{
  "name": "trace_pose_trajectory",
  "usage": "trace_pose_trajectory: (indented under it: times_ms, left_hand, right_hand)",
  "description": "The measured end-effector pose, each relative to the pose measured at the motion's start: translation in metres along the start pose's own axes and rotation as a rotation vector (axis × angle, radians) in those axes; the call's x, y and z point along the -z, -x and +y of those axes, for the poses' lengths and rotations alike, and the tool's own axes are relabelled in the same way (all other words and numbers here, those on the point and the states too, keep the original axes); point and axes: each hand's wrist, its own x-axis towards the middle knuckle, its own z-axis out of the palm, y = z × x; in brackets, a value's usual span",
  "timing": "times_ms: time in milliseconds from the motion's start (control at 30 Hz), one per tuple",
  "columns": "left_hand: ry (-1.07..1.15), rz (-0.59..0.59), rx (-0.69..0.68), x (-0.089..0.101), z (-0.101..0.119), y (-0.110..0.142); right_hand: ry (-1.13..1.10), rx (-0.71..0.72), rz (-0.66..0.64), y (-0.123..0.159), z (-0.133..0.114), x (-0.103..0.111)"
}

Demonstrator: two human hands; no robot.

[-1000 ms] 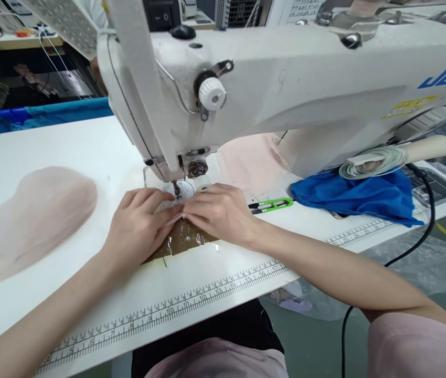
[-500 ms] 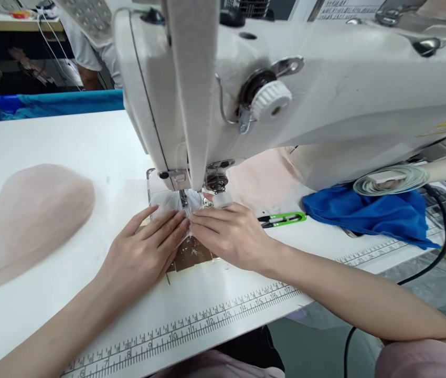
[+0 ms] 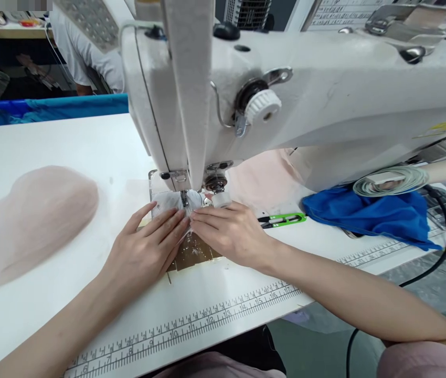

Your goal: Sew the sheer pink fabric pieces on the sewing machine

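Your left hand (image 3: 144, 241) rests spread fingers on sheer white fabric (image 3: 166, 201) at the presser foot (image 3: 184, 198); it is probably light, soft and easily puckered, best steadied flat near its edges. Your right hand (image 3: 233, 231) lies fingers together, any pinch hidden.

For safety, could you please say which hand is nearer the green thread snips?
Right. The right hand is beside the green thread snips; the left hand is farther away, past the right.
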Motion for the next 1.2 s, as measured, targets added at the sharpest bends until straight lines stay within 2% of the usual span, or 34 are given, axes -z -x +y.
trace_pose_trajectory:
  times_ms: [200,433,567,700,833,1200]
  left_hand:
    - [-0.014,0.003,0.012,0.0006,0.001,0.0003]
    - [-0.027,0.007,0.054,-0.002,-0.0002,0.0016]
    - [0.001,0.032,0.002,0.0001,0.001,0.003]
    - [-0.005,0.052,-0.023,0.0034,0.0033,0.0033]
    - [-0.031,0.022,-0.036,0.005,0.0032,0.0028]
    - [-0.012,0.024,0.021,0.0006,0.0003,0.0021]
  right_hand:
    - [0.014,-0.007,-0.005,-0.0015,0.003,-0.0017]
    - [0.031,-0.043,-0.081,-0.0045,0.0065,-0.0033]
    - [0.035,-0.05,-0.099,-0.0039,0.0063,-0.003]
    - [0.01,-0.063,-0.065,-0.0019,0.0033,0.0003]
    - [-0.027,-0.071,-0.064,0.0,0.0011,0.0022]
    - [-0.001,-0.075,-0.18,-0.0027,0.0039,0.0007]
